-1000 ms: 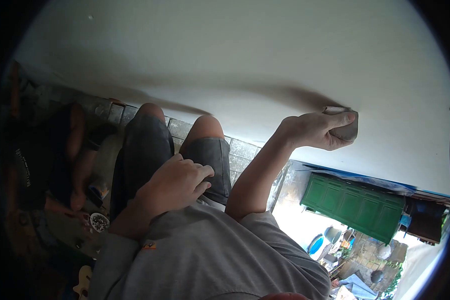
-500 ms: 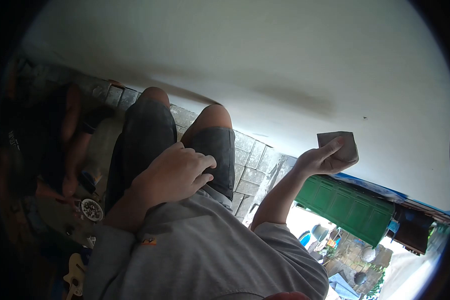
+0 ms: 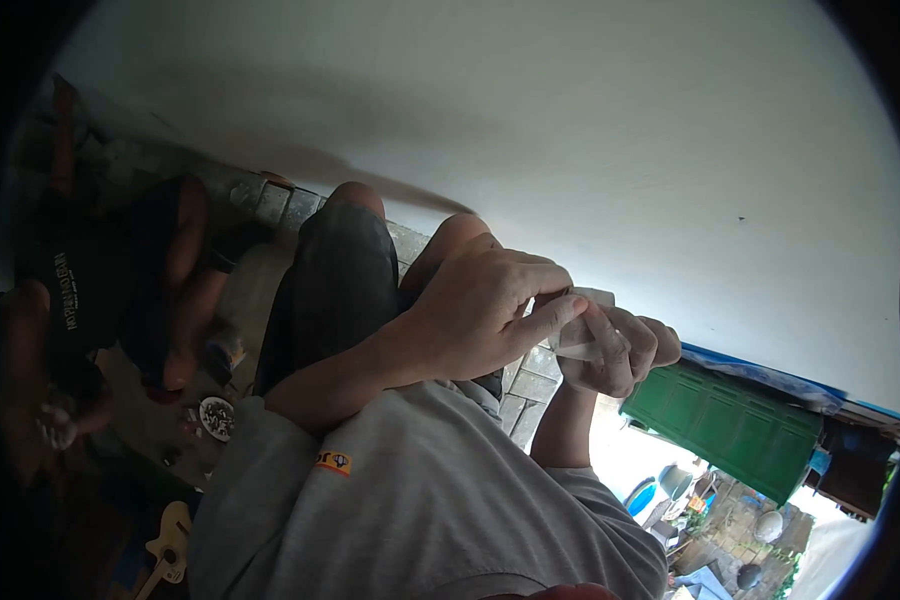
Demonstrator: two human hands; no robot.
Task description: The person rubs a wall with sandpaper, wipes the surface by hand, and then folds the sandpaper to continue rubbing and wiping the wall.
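Two bare hands meet in front of the wearer's knees over one grey sheet (image 3: 597, 296) that looks like sandpaper. It sits between them, clear of the white wall (image 3: 670, 130). The right hand (image 3: 620, 350) grasps it with curled fingers, which cover much of it; a paler part shows beside the knuckles. The left hand (image 3: 475, 310) reaches across from the other side, back upward, thumb and forefinger pinching the sheet's edge; how its remaining fingers are set cannot be told.

The wearer has on a grey T-shirt (image 3: 420, 500) with a small orange logo, and dark shorts (image 3: 338, 265). Paving bricks (image 3: 535, 385) run along the foot of the wall. Beyond the right forearm stands a green panelled structure (image 3: 725, 425), with blue sheeting (image 3: 770, 372) just beside it.

At the left, in shadow, another person (image 3: 85, 290) in a dark lettered shirt sits near a round dish (image 3: 216, 418) of small pieces. A pale guitar-shaped object (image 3: 170, 545) lies by the wearer's left sleeve.
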